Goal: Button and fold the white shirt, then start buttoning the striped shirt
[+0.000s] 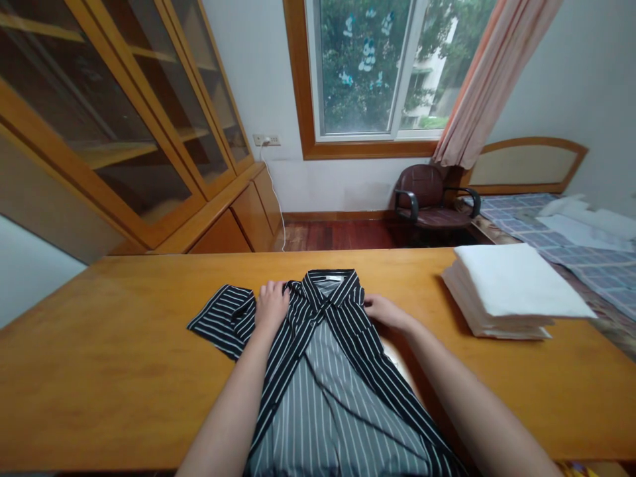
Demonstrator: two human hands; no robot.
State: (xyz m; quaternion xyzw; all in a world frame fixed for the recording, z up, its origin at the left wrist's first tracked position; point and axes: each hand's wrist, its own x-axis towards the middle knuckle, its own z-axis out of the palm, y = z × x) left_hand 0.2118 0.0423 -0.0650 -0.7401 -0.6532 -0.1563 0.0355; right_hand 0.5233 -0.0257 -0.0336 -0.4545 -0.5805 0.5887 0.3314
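Observation:
A black shirt with white stripes [322,371] lies open on the wooden table [109,358], collar away from me, its grey inside showing. One short sleeve [221,318] sticks out to the left. My left hand [271,302] rests on the shirt's left shoulder, fingers curled down onto the cloth. My right hand [385,310] lies at the right shoulder edge, fingers pressed on the fabric by the collar [330,281].
A stack of folded white cloth [511,288] sits on the table's right side. Behind the table are a brown armchair [430,195], a bed with a checked cover [586,258], a glass-door wooden cabinet [149,132] at left, and a window [377,66].

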